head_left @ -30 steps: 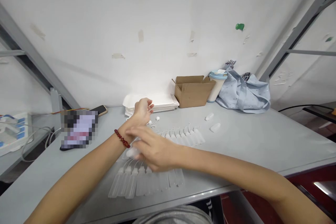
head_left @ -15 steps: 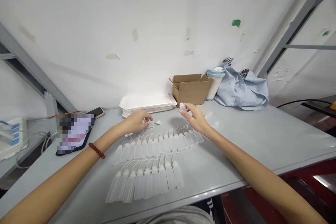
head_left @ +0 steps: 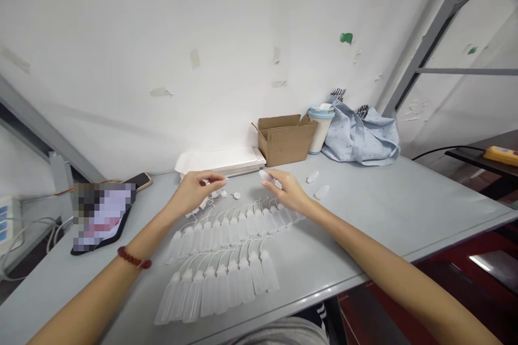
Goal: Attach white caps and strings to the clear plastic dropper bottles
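Note:
My left hand (head_left: 197,190) is closed in a pinch on a small white cap, of which only a bit shows at the fingertips. Opposite it, my right hand (head_left: 287,190) grips a translucent plastic bottle (head_left: 265,176) between thumb and fingers, its end pointing left. Several loose white caps (head_left: 237,195) lie on the table below the left hand. Nearer to me are two rows of bottles fitted with thin curved tubes, a back row (head_left: 234,229) and a front row (head_left: 220,285). Two loose bottles (head_left: 322,192) rest beyond my right wrist.
Along the wall stand a stack of white trays or sheets (head_left: 220,159), an open cardboard box (head_left: 288,143), a lidded cup (head_left: 319,132) and a light blue cloth bag (head_left: 364,137). At the left lies a phone (head_left: 105,221) with another dark device (head_left: 138,181) behind it.
My left hand has lifted from the loose caps, now pinching a small white piece. The right hand keeps the bottle, tilted more toward the left hand. The whole view has shifted slightly.

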Motion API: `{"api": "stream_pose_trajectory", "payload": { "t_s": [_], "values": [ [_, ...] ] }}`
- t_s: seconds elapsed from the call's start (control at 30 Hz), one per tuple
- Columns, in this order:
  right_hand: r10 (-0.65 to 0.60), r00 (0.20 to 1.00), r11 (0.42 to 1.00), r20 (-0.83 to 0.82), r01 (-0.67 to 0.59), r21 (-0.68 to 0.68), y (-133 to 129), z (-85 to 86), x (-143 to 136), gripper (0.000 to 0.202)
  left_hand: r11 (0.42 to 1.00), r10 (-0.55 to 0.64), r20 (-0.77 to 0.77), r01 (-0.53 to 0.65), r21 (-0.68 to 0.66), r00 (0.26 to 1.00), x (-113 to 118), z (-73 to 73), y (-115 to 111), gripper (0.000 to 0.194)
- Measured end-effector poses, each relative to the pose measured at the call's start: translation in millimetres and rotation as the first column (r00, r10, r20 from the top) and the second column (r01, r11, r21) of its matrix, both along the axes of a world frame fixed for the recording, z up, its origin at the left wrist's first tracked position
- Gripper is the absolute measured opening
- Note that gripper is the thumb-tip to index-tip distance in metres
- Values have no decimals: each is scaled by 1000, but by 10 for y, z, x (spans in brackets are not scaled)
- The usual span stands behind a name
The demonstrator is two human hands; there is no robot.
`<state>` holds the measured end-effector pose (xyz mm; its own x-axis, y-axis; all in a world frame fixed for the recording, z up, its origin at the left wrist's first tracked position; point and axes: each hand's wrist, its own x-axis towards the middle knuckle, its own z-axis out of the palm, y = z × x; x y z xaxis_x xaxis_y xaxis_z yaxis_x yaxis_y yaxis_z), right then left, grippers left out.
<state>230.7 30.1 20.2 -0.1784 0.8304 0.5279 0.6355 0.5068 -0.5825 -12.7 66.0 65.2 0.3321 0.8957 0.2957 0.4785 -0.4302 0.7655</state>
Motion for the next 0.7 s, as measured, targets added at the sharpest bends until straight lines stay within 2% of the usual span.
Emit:
{"api": "stream_pose_trajectory", "payload": {
  "t_s": [0.07,0.1,0.27,0.37,0.5,0.6,0.7],
  "values": [
    [36,999,999,-20,-37,-12,-60,13,-53,33,994,106,125,-104,-21,986,-39,-19,-158,11],
    [66,997,998,-29,-67,-18,-97,23,-85,34,992,121,153,-122,-1,981,-51,-38,-241,10],
    [261,964,963,-42,-263,-65,-292,65,-253,37,983,95,181,-121,140,979,-3,-152,-541,8],
    [284,959,951,-22,-285,-123,-359,63,-311,41,980,110,190,-138,142,976,69,-201,-619,8],
    [281,960,950,0,-278,-142,-389,53,-335,42,982,65,158,-91,164,985,131,-226,-690,10],
    [293,956,947,5,-289,-141,-399,53,-337,40,963,6,117,-37,268,993,150,-230,-733,11],
    [311,950,942,10,-307,-135,-408,56,-337,38,916,-40,92,0,401,995,161,-242,-756,15]
  ]
}}
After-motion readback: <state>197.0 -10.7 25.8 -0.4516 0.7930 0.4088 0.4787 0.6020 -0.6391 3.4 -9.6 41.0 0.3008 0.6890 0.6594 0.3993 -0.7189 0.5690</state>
